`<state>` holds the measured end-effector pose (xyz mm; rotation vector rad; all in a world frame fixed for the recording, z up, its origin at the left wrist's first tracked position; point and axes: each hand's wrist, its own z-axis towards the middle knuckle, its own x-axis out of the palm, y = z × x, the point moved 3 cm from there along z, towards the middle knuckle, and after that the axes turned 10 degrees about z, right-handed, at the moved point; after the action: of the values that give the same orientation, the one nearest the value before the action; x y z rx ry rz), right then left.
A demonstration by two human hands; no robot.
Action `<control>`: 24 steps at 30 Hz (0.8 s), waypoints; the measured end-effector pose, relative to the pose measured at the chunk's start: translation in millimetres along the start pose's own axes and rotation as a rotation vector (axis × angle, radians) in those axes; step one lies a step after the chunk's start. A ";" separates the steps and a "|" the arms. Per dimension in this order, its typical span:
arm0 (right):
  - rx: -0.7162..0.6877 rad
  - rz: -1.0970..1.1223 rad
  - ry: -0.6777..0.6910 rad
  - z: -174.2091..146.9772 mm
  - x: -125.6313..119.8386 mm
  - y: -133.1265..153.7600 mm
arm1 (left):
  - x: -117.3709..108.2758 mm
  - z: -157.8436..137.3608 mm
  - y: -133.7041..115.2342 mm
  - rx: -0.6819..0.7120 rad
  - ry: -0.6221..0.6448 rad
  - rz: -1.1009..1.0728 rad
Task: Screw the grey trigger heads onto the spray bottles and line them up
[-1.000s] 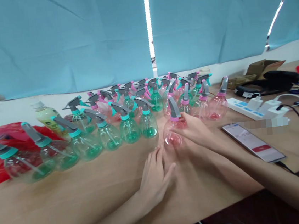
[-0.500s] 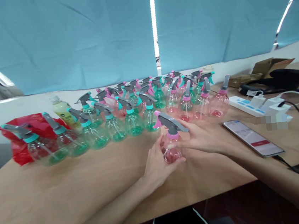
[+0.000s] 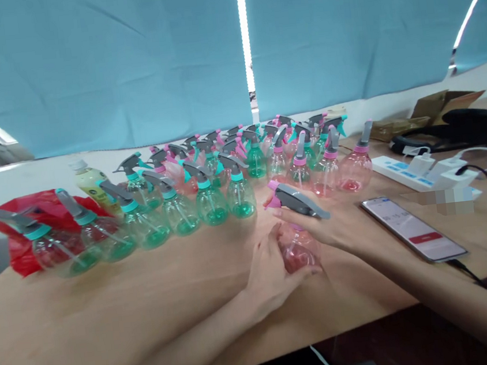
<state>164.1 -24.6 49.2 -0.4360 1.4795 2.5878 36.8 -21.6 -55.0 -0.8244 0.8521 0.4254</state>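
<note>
Head view of a tabletop (image 3: 111, 330). Toward the left edge, a red bag (image 3: 17, 244) lies behind a row of six green spray bottles (image 3: 212, 206); a drink bottle (image 3: 89, 179) stands behind the same row. Mixed green and pink bottles (image 3: 256, 162) crowd the middle of the far edge. The left hand (image 3: 270, 264) is curled around the body of a pink spray bottle (image 3: 298, 253), between the front edge and the crowd, its thumb across the lower front. The right hand (image 3: 320, 224) is closed about the neck of this bottle, thumb in front, just beneath the grey spray head (image 3: 300, 201). Whether the base touches the tabletop cannot be told. Beyond, a row of pink bottles (image 3: 354, 169) extends rightward to a white power strip (image 3: 392, 171). A phone (image 3: 413, 228) lies nearer the front edge, with headphones (image 3: 472, 123) and a cardboard box (image 3: 448, 106) toward the far right corner.
</note>
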 end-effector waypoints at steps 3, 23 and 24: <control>-0.012 0.012 -0.012 1.1 -9.1 -14.8 | 2.4 4.7 3.9 0.084 0.044 0.035; -0.024 -0.023 -0.002 13.6 -34.0 -62.7 | 2.8 -4.9 31.4 0.139 0.324 0.440; -0.027 -0.013 0.007 14.4 -33.7 -62.6 | 2.8 -4.7 31.4 0.141 0.321 0.441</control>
<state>209.3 20.8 15.1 -0.4564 1.4400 2.6021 16.4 -5.6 -73.6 -0.5773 1.3567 0.6199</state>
